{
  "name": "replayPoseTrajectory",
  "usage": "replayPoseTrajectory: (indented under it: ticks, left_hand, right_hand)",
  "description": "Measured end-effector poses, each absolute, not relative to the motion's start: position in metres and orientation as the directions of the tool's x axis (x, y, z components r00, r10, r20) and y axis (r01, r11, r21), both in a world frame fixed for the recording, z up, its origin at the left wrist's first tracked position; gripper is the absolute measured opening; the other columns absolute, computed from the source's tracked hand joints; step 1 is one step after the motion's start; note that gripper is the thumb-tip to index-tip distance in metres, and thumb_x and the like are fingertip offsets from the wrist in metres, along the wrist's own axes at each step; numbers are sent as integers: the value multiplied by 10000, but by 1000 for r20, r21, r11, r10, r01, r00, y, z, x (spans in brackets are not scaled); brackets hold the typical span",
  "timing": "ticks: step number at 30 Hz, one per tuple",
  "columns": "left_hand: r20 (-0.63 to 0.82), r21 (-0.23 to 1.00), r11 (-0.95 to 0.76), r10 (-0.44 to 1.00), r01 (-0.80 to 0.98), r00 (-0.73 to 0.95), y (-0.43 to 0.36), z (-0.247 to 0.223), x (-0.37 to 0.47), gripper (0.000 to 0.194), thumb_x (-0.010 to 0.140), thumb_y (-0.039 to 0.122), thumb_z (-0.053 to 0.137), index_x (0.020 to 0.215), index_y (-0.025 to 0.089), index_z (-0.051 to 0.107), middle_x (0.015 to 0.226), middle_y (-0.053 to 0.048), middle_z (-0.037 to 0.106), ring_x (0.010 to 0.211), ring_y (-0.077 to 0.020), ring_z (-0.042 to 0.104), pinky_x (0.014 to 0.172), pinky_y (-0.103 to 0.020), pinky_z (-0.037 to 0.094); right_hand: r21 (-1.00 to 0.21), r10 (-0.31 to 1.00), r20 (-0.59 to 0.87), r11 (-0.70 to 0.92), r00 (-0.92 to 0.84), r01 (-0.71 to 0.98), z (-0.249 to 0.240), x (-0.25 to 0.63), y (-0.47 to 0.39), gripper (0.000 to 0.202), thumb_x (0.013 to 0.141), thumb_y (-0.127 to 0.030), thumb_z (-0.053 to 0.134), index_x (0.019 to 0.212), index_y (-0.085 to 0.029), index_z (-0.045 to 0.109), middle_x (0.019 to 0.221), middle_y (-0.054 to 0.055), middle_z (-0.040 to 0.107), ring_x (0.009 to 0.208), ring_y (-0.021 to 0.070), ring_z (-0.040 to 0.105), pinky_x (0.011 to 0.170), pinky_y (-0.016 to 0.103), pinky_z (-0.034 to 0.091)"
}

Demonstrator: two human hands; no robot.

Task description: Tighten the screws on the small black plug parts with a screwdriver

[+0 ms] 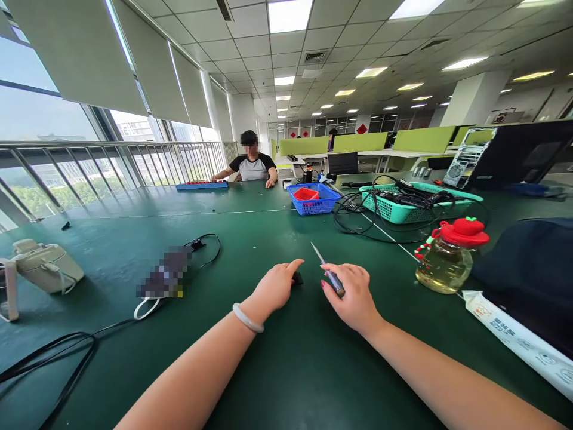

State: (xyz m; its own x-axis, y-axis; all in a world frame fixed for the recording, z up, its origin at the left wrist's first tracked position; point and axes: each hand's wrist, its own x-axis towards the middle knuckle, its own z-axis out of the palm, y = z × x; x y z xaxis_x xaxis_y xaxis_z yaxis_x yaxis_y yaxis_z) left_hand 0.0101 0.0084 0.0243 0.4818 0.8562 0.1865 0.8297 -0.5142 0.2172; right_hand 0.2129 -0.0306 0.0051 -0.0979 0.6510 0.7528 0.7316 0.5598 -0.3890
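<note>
My right hand (353, 295) is closed around a screwdriver (333, 279) with a translucent dark handle. Its thin metal shaft points up and to the left, away from me. My left hand (275, 286), with a pale bangle at the wrist, rests low over the green tabletop (255, 239). The index finger sticks out to the right, while the other fingers are mostly hidden from view. A small flat black piece (297, 278) shows at the inner side of this hand, seemingly held against the table. The screwdriver tip is apart from the piece.
Left are a pixelated dark item (168, 272), cables and a beige bag (47, 266). Ahead stand a blue basket (313, 206) and a teal basket (398, 212) of black cables. A red-lidded jar (447, 263) is right. Another person (253, 167) sits across the table.
</note>
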Motion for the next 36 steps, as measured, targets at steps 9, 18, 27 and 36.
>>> replayPoseTrajectory:
  ticks: [9, 18, 27, 36]
  left_hand:
    - [257, 408, -503, 864, 762, 433, 23, -2, 3, 558, 857, 103, 543, 1387, 247, 443, 1262, -80, 640, 1166, -225, 591, 1032, -390, 451]
    - [232, 554, -394, 919, 733, 319, 30, -4, -4, 538, 774, 219, 682, 1293, 205, 542, 1103, -58, 706, 1118, -246, 588, 1011, -399, 459]
    - [300, 499, -414, 907, 762, 297, 33, -8, -7, 300, 745, 317, 724, 1024, 206, 719, 1091, -72, 717, 1149, -279, 557, 1025, -410, 440]
    - [307, 489, -422, 902, 763, 303, 35, -13, -8, 325, 744, 330, 731, 1040, 197, 716, 1102, -79, 712, 1157, -279, 550, 1038, -424, 427]
  right_hand:
    - [-87, 395, 869, 714, -298, 695, 16, 204, -50, 210, 873, -305, 590, 681, -220, 601, 623, -22, 576, 715, 160, 516, 971, 448, 267]
    - [21, 348, 760, 831, -549, 556, 13, 204, -49, 170, 896, -245, 522, 745, -215, 592, 606, -34, 539, 658, 135, 475, 974, 413, 308]
    - [40, 356, 721, 835, -595, 548, 11, 203, -49, 113, 885, -211, 531, 797, -210, 601, 642, -25, 568, 671, 140, 491, 1001, 423, 300]
    - [54, 384, 690, 818, -613, 573, 8, 202, -46, 96, 879, -203, 560, 803, -209, 618, 684, -25, 590, 713, 138, 520, 1030, 421, 280]
